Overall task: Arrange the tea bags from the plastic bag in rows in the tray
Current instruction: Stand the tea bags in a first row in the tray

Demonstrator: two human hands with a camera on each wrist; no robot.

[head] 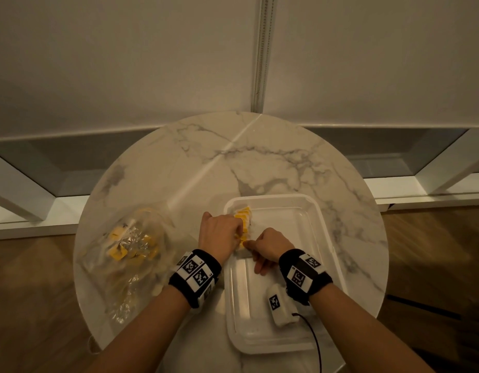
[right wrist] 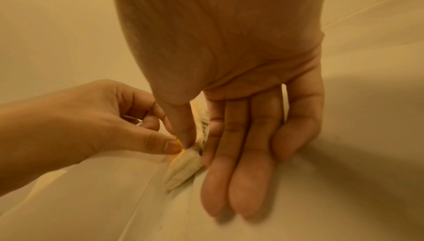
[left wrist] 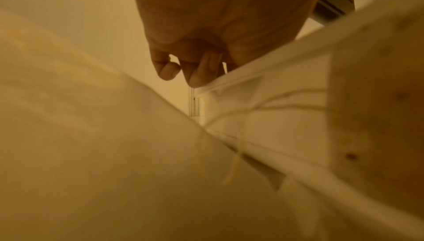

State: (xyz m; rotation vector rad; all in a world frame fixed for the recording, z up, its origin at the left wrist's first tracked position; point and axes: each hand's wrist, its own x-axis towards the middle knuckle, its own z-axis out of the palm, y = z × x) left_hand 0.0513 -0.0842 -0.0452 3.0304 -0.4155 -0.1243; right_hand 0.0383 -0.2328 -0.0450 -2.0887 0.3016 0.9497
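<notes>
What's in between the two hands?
Tea bags, in a row along the tray wall, sit between the left hand and right hand; the head view shows it.

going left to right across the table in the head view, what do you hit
plastic bag with loose tea bags inside → left hand → row of tea bags along the tray's left wall → right hand → far right rim of the tray

No legible txt; wristbands (head: pixel 195 273) carry only square b/w marker codes.
</notes>
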